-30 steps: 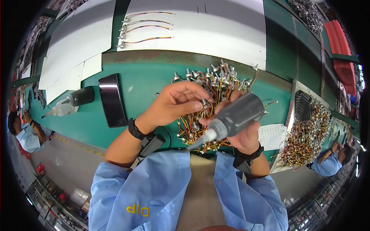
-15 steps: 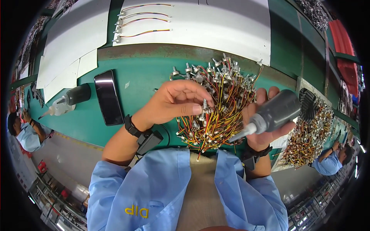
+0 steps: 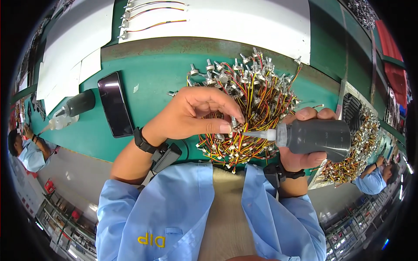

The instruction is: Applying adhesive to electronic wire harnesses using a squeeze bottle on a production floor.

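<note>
My left hand (image 3: 191, 113) pinches a potentiometer (image 3: 236, 125) between thumb and fingertips, its metal shaft pointing up. In my right hand (image 3: 300, 160) lies a squeeze bottle (image 3: 322, 138) with dark grey contents, held nearly level. The bottle's pale tapered nozzle (image 3: 261, 134) points left, its tip at or very close to the potentiometer's terminals; I cannot tell whether they touch. Beneath and beyond both hands spreads a heap of wired potentiometers (image 3: 257, 93) with red, yellow and black leads. My left hand covers part of the heap.
A black phone (image 3: 115, 104) and a second dark bottle (image 3: 80, 103) lie on the green bench at left. Several wired potentiometers rest in a row on a white sheet (image 3: 244, 26) at the back. Another heap (image 3: 363, 143) is at right. Other people sit at both sides.
My right hand has turned the bottle from slanting down-left to nearly level, bringing its nozzle to the potentiometer. My left hand keeps its pinch. The whole view has shifted slightly.
</note>
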`<act>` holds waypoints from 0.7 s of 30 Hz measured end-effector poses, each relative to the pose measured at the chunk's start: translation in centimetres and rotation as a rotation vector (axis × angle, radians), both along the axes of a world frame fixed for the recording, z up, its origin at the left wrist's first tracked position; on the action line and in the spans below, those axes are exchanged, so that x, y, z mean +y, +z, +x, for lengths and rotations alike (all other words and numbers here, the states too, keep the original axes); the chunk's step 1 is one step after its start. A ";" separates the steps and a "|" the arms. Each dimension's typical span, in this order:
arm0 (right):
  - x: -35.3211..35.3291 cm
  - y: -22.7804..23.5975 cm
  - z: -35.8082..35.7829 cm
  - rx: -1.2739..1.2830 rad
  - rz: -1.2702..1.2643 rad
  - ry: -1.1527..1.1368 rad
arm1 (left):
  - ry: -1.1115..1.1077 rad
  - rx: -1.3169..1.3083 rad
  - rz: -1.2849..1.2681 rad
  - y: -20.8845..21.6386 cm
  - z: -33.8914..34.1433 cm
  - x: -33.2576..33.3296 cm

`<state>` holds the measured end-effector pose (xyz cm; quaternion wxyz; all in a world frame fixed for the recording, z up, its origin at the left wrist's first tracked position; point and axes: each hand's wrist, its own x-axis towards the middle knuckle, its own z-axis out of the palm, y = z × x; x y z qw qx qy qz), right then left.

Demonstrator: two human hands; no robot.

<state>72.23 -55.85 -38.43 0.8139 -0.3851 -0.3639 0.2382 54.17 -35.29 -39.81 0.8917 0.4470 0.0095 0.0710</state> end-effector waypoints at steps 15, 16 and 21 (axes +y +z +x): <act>-0.1 0.2 -0.5 -0.012 -0.066 -0.024 | -0.026 -0.005 0.024 -0.2 -0.2 0.3; -0.4 -0.2 -0.4 -0.002 -0.073 -0.045 | -0.026 -0.001 0.023 -0.2 -0.2 0.3; -0.8 -0.4 -0.8 0.027 -0.101 -0.137 | -0.017 -0.006 0.022 -0.3 -0.1 0.3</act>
